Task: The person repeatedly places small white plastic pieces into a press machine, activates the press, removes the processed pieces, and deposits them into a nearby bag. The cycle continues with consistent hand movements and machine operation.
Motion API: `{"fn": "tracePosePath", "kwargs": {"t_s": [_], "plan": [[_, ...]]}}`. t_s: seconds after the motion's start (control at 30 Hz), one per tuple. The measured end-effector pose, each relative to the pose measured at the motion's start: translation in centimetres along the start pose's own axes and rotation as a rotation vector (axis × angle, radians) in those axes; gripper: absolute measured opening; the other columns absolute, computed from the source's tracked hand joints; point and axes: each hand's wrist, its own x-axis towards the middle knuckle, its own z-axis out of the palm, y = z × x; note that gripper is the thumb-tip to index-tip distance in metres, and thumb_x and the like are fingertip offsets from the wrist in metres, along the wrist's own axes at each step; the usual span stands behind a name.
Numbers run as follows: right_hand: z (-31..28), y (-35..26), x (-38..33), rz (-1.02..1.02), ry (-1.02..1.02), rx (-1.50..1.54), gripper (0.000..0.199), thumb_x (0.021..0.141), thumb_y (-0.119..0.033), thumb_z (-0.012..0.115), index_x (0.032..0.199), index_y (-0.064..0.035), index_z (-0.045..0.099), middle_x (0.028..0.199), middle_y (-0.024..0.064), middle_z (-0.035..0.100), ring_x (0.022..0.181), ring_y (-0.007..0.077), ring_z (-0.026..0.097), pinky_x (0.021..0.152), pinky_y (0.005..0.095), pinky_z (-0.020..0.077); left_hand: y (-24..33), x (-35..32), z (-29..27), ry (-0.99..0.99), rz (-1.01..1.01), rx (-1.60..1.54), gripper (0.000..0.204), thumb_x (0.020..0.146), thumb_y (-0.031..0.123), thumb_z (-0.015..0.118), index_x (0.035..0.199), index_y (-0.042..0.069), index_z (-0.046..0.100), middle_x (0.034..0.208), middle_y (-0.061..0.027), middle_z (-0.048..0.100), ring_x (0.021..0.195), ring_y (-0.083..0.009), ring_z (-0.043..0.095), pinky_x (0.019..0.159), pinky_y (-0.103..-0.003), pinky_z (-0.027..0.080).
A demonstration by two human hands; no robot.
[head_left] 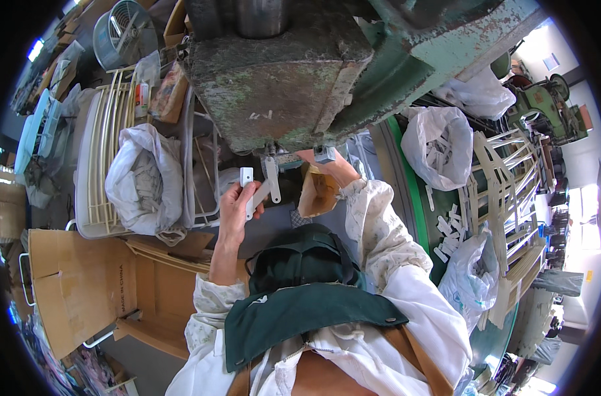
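Observation:
My left hand (232, 210) is closed around a white flat metal piece (246, 175) with a hole near its upper end. From the same hand a pale strip (258, 200) slants up to the right. Beside it a rounded white strip (273, 179) with holes hangs in front of the press head; whether it touches the other strip I cannot tell. My right hand (339, 169) reaches under the worn green press head (281, 99), near a small grey metal block (324, 155). Its fingers are mostly hidden there. An open brown carton (316, 195) sits just below that hand.
The press overhangs both hands. At left stand a white sack of pale parts (142, 188) and an open cardboard box (82, 290). To the right, another sack of strips (439, 148), loose white strips (451, 231) and stacked pale frames (505, 198) line a green-edged bench.

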Motion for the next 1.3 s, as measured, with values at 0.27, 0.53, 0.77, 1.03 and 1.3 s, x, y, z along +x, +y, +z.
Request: {"fn": "tracePosePath", "kwargs": {"t_s": [0.27, 0.53, 0.77, 1.03, 1.3], "plan": [[0.9, -5.2, -0.2, 0.241, -0.088, 0.267, 0.014, 0.080, -0.015, 0.070, 0.087, -0.0028, 0.070, 0.079, 0.0022, 0.068, 0.068, 0.0083, 0.057, 0.058, 0.0247, 0.0448, 1.4, -0.6, 0.8, -0.016, -0.011, 0.228, 0.030, 0.093, 0.028, 0.059, 0.091, -0.002, 0.063, 0.059, -0.0042, 0.057, 0.045, -0.0105, 0.054, 0.037, -0.022, 0.035], [-0.9, -10.4, -2.4, 0.039, 0.041, 0.288, 0.019, 0.081, -0.016, 0.072, 0.091, -0.0007, 0.069, 0.080, 0.0057, 0.069, 0.073, 0.0130, 0.063, 0.068, 0.0279, 0.0489, 2.6, -1.5, 1.1, -0.120, -0.007, 0.332, 0.026, 0.090, 0.024, 0.060, 0.086, -0.002, 0.064, 0.061, -0.0035, 0.058, 0.046, -0.0095, 0.055, 0.037, -0.022, 0.035], [-0.1, -12.0, -5.3, 0.061, -0.118, 0.070, 0.025, 0.082, -0.018, 0.072, 0.097, 0.0020, 0.067, 0.082, 0.0075, 0.069, 0.076, 0.0091, 0.060, 0.072, 0.0274, 0.0485, 2.1, -3.8, 1.2, -0.136, 0.078, 0.412, 0.030, 0.094, 0.023, 0.055, 0.085, -0.004, 0.065, 0.062, -0.0031, 0.058, 0.042, -0.0067, 0.050, 0.037, -0.021, 0.034], [3.9, -9.5, -5.9, 0.202, -0.043, 0.316, 0.028, 0.085, -0.022, 0.067, 0.078, 0.0045, 0.063, 0.058, 0.0023, 0.055, 0.057, 0.0065, 0.051, 0.051, 0.0284, 0.0425, 3.5, 0.5, 2.1, -0.085, 0.210, 0.402, 0.036, 0.096, 0.029, 0.052, 0.079, -0.001, 0.062, 0.055, 0.0001, 0.052, 0.041, -0.0051, 0.047, 0.036, -0.019, 0.033], [1.9, -10.0, -6.0, 0.399, -0.124, 0.442, 0.021, 0.086, -0.019, 0.062, 0.077, 0.0001, 0.066, 0.059, 0.0003, 0.061, 0.048, 0.0037, 0.043, 0.043, 0.0214, 0.0324, 3.0, 1.6, 2.4, 0.012, 0.092, 0.292, 0.035, 0.091, 0.029, 0.056, 0.074, -0.001, 0.062, 0.047, 0.0027, 0.043, 0.036, -0.0048, 0.037, 0.034, -0.020, 0.027]]}}
